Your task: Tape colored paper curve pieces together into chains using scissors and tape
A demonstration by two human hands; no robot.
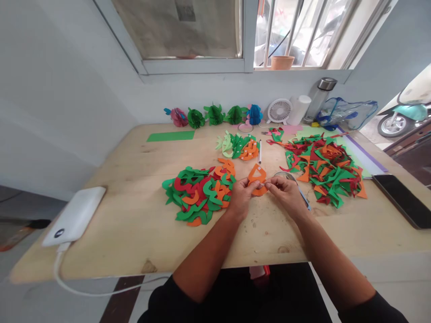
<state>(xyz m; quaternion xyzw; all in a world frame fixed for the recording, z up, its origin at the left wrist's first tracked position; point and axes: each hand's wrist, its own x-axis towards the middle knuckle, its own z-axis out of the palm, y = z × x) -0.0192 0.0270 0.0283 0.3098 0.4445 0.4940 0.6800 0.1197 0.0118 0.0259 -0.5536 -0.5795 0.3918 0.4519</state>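
Observation:
An orange paper cutout (257, 173) with an opening in its middle is held over the table in front of me. My left hand (243, 196) pinches its lower left part between thumb and fingers. The fingers of my right hand (285, 190) are pressed together at the cutout's right edge; anything tiny between them is too small to make out. Left of my left hand lies a pile of green, red and orange curved paper cutouts (197, 193). Partly behind my right hand rest a round clear-rimmed thing and a slim blue tool (305, 199).
Paper scraps (328, 166) are heaped at right, by a black phone (402, 199). A pen (260, 151) and stacked cutouts (240, 146) lie ahead. Folded paper figures (214, 115), a small fan (279, 110) and a bottle (319, 101) line the wall. A white power bank (76, 215) sits left.

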